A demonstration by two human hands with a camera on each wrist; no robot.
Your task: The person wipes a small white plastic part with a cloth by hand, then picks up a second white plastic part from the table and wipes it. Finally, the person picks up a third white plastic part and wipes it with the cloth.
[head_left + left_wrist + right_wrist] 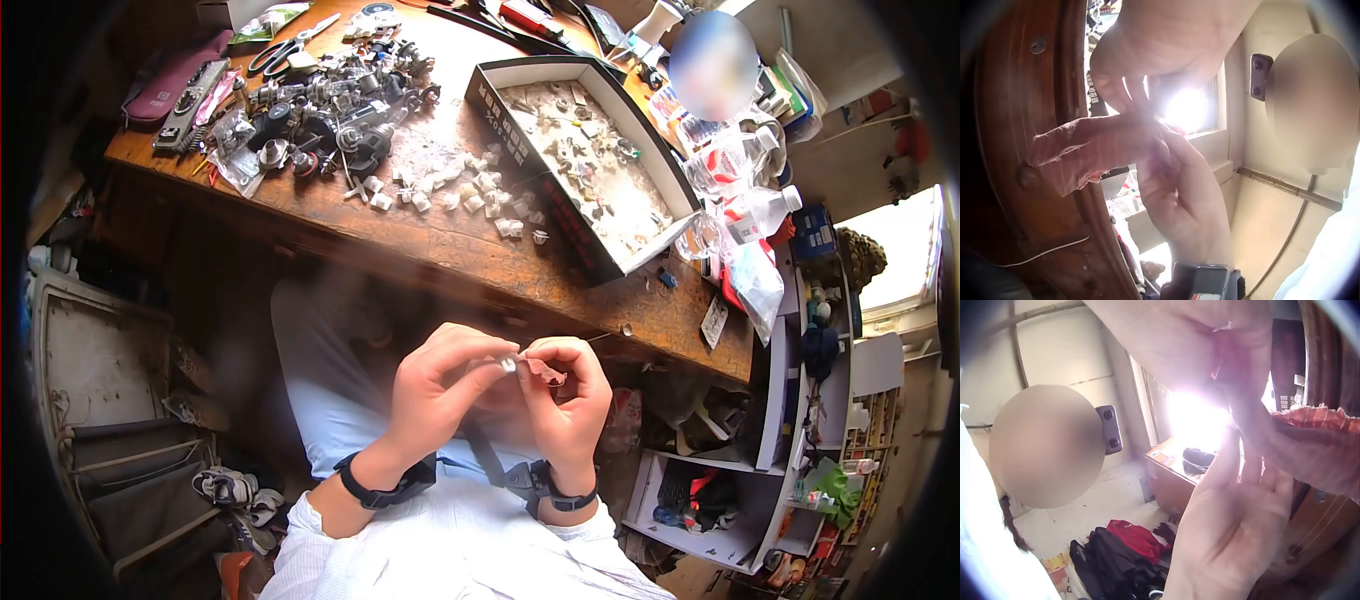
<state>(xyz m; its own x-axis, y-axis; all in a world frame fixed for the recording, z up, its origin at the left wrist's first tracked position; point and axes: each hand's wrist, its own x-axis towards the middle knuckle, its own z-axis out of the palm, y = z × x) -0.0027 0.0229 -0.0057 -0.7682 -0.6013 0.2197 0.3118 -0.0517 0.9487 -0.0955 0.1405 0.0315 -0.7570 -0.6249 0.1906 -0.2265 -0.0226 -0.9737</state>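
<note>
With our left hand (445, 385) we pinch a small white piece (509, 365); with our right hand (568, 400) we pinch a thin reddish sheet with ragged edge (545, 372). Both things are close together, above our lap, near the brown wooden table (650, 340).

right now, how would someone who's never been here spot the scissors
On the wooden table, look left of the open black-sided box to the big heap of small parts. At its far left edge lie the scissors. Two dark looped handles and long pale blades set them apart from the compact parts beside them.
</note>
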